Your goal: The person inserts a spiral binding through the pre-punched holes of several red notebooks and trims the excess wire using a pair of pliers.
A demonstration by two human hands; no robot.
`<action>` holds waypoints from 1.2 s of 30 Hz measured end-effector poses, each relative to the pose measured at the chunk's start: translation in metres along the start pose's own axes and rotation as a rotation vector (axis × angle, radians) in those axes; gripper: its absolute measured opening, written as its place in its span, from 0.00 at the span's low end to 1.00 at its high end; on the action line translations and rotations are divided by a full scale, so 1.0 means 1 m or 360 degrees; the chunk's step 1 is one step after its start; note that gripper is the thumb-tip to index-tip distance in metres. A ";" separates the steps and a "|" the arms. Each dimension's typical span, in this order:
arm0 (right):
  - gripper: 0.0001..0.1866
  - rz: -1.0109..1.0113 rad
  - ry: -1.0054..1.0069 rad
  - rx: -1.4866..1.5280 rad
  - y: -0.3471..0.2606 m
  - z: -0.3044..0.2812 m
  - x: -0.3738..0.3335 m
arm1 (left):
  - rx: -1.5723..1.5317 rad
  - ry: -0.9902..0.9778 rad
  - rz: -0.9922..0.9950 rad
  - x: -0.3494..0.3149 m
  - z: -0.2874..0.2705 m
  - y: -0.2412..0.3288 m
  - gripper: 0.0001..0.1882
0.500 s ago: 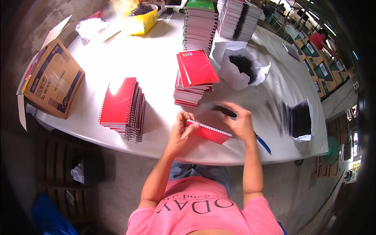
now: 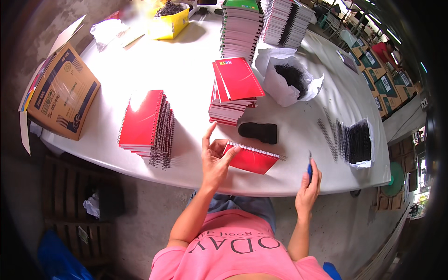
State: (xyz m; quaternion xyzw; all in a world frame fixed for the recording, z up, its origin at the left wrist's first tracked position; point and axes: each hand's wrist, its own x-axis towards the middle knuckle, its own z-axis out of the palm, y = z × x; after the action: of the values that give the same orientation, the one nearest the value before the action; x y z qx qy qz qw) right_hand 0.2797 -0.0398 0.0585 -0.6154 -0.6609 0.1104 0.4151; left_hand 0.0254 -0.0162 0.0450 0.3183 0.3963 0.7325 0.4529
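My left hand [image 2: 218, 161] holds a red-covered notebook [image 2: 252, 160] by its left end, thumb on the binding edge, index finger raised. A spiral coil runs along the notebook's upper edge, and its loose end [image 2: 283, 158] sticks out at the right. Apart from the notebook, to its right, my right hand [image 2: 308, 189] is closed around a slim blue-handled tool [image 2: 310, 171] with a narrow metal tip pointing away from me. Just beyond the notebook lies a black waisted block [image 2: 258, 132] on the white-covered table [image 2: 196, 175].
Coil-bound red notebooks [image 2: 141, 119] are stacked at left, beside a cardboard box [image 2: 65, 93]. Ahead stands another red stack [image 2: 238, 80], with taller notebook piles [image 2: 240, 35] behind. Black coils fill a white wrapper [image 2: 290, 81] and a box [image 2: 358, 142] at right.
My right hand has let go of the black block, which now rests beyond the notebook. It has moved right and nearer and picked up the blue-handled tool. My left index finger has lifted.
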 end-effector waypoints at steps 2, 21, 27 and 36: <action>0.20 -0.0242 -0.0096 0.0041 -0.056 -0.001 0.005 | 0.0047 0.0068 0.0124 -0.005 0.009 0.008 0.47; 0.19 0.0355 -0.1213 0.1174 -0.120 0.015 0.007 | 0.0791 -0.0037 0.0975 -0.020 0.017 0.023 0.44; 0.18 0.0220 -0.1139 0.1394 -0.102 0.028 -0.002 | 0.0710 0.0091 0.0981 -0.019 0.016 0.019 0.42; 0.27 -0.0173 -0.0301 -0.1184 0.004 0.037 0.012 | -0.0023 0.0334 0.0678 -0.018 -0.002 0.071 0.28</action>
State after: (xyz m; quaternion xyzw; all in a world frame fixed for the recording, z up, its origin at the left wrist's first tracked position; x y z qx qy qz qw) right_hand 0.2581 -0.0148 0.0375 -0.6751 -0.7228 -0.1028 0.1060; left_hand 0.0018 -0.0532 0.1041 0.3137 0.3600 0.8433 0.2468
